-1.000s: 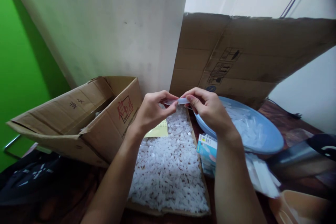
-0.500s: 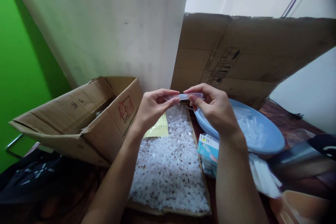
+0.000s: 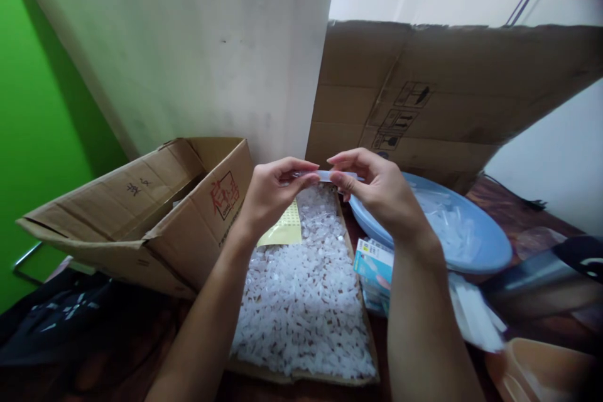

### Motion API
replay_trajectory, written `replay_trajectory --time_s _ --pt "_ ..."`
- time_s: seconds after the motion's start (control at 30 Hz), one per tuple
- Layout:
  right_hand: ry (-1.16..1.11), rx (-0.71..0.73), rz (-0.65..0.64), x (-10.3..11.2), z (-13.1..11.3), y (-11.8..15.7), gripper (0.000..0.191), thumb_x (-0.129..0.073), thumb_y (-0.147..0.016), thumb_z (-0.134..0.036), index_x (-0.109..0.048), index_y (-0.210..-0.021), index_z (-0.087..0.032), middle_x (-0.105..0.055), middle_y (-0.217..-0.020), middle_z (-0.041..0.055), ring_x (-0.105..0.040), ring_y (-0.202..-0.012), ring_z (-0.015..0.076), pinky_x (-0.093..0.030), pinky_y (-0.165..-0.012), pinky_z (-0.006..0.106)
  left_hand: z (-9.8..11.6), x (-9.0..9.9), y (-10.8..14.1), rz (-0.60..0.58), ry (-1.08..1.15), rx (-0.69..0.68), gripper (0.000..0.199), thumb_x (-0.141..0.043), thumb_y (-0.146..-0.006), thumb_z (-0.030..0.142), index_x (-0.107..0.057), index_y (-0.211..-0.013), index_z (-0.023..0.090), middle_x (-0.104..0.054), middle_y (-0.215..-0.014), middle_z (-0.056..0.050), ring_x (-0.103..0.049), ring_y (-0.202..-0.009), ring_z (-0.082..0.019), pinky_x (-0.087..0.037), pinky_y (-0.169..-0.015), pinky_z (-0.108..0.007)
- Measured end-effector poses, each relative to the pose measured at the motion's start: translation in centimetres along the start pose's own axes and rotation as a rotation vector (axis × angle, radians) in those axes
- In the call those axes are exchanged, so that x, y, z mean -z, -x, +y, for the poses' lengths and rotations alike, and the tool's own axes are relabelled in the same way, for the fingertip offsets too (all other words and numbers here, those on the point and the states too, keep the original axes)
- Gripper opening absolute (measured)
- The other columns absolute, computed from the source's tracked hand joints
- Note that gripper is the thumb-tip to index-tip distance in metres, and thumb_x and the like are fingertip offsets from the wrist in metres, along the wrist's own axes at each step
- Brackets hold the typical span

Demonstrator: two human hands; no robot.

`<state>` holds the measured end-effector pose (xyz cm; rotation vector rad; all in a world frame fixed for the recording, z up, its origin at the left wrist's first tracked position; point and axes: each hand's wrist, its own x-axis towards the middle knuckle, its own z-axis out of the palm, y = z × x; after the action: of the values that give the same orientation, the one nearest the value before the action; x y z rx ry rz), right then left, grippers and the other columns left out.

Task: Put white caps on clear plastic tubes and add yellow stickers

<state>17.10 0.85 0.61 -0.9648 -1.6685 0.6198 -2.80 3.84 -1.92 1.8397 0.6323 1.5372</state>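
Note:
Between my hands, a slim translucent plastic tube is held level. My left hand pinches its left end with thumb and fingertips. On the other end, my right hand grips with thumb and fingers, which hide part of it. Below them lies a cardboard tray covered with many small whitish translucent plastic pieces. A yellow sticker sheet with rows of small dots rests on these pieces, partly behind my left wrist.
An open cardboard box stands on the left. At right are a blue basin holding clear plastic parts, small blue-and-white boxes, white strips and an orange container. A large cardboard sheet leans behind.
My right thumb and fingers have shifted slightly left along the tube, and the tube lies a little flatter. My left hand keeps its pinch, nearly in place.

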Motion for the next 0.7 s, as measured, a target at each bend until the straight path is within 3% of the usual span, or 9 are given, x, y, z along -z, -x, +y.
replay_trajectory --time_s 0.07,0.13,0.2,0.27,0.33,0.43,0.5,0.63,0.7 --pt "0.002 0.056 0.032 -0.2 -0.1 0.0 0.027 -0.083 -0.083 -0.031 -0.072 -0.104 -0.019 -0.071 -0.102 0.0054 -0.066 -0.085 0.0158 -0.051 -0.066 0.024 0.0 0.3 0.0 0.023 0.02 0.011 0.018 -0.081 -0.084 0.027 -0.08 -0.1 0.017 -0.081 -0.091 -0.005 -0.078 -0.083 -0.017 -0.065 -0.08 -0.028" --pt "0.002 0.057 0.033 -0.3 -0.3 0.0 0.019 -0.08 -0.086 -0.027 -0.072 -0.101 -0.018 -0.071 -0.092 0.0034 -0.063 -0.075 0.0129 -0.049 -0.063 0.024 0.3 0.3 0.1 0.023 0.005 -0.009 0.017 -0.081 -0.085 0.025 -0.08 -0.1 0.018 -0.081 -0.092 -0.004 -0.078 -0.084 -0.017 -0.065 -0.08 -0.028" --pt "-0.008 0.014 0.024 -0.4 -0.5 0.1 0.018 -0.072 -0.094 -0.033 -0.07 -0.101 -0.017 -0.066 -0.074 0.0004 -0.055 -0.059 0.01 -0.043 -0.054 0.023 0.7 0.2 0.1 0.015 -0.048 -0.057 0.017 -0.082 -0.083 0.023 -0.08 -0.099 0.019 -0.081 -0.094 -0.004 -0.077 -0.084 -0.017 -0.064 -0.08 -0.029" --pt "-0.008 -0.035 0.026 -0.5 -0.4 0.1 0.028 -0.062 -0.101 -0.043 -0.069 -0.103 -0.016 -0.056 -0.058 -0.0028 -0.047 -0.049 0.0089 -0.035 -0.046 0.022 1.0 0.0 0.1 0.004 -0.098 -0.099 0.016 -0.083 -0.082 0.022 -0.08 -0.098 0.019 -0.081 -0.095 -0.004 -0.077 -0.084 -0.016 -0.064 -0.079 -0.028" --pt "-0.013 -0.055 0.032 -0.5 -0.3 0.0 0.036 -0.057 -0.102 -0.05 -0.068 -0.103 -0.016 -0.053 -0.054 -0.0036 -0.044 -0.046 0.009 -0.032 -0.044 0.022 1.0 -0.1 0.0 0.001 -0.123 -0.114 0.015 -0.082 -0.083 0.021 -0.08 -0.097 0.019 -0.081 -0.095 -0.004 -0.076 -0.084 -0.016 -0.063 -0.079 -0.028" --pt "-0.008 0.005 0.021 -0.5 -0.1 0.0 0.031 -0.073 -0.093 -0.044 -0.068 -0.109 -0.018 -0.068 -0.086 0.0034 -0.059 -0.069 0.0118 -0.045 -0.055 0.022 0.7 0.1 -0.1 0.033 -0.121 -0.108 0.015 -0.081 -0.084 0.022 -0.08 -0.098 0.019 -0.081 -0.096 -0.004 -0.076 -0.087 -0.017 -0.063 -0.081 -0.029" --pt "0.006 0.056 0.004 -0.5 -0.1 0.0 0.029 -0.079 -0.089 -0.031 -0.067 -0.113 -0.02 -0.067 -0.102 0.0043 -0.062 -0.084 0.0134 -0.05 -0.066 0.022 0.5 0.3 -0.1 0.058 -0.122 -0.104 0.016 -0.081 -0.085 0.025 -0.08 -0.099 0.019 -0.081 -0.098 -0.005 -0.076 -0.088 -0.017 -0.063 -0.082 -0.029" --pt "-0.056 0.006 0.005 -0.8 -0.4 0.0 0.019 -0.063 -0.1 -0.034 -0.065 -0.112 -0.018 -0.058 -0.07 -0.0024 -0.048 -0.054 0.0087 -0.037 -0.048 0.021 0.8 0.6 0.0 0.05 -0.157 -0.141 0.016 -0.082 -0.085 0.025 -0.08 -0.1 0.019 -0.081 -0.095 -0.004 -0.075 -0.084 -0.016 -0.062 -0.077 -0.027" --pt "-0.05 -0.032 0.024 -0.9 -0.5 0.0 0.028 -0.056 -0.104 -0.043 -0.067 -0.104 -0.017 -0.051 -0.059 -0.0039 -0.039 -0.046 0.0076 -0.029 -0.042 0.022 0.9 0.6 0.0 0.032 -0.168 -0.16 0.016 -0.082 -0.084 0.024 -0.08 -0.099 0.02 -0.081 -0.095 -0.004 -0.075 -0.083 -0.016 -0.062 -0.077 -0.028"
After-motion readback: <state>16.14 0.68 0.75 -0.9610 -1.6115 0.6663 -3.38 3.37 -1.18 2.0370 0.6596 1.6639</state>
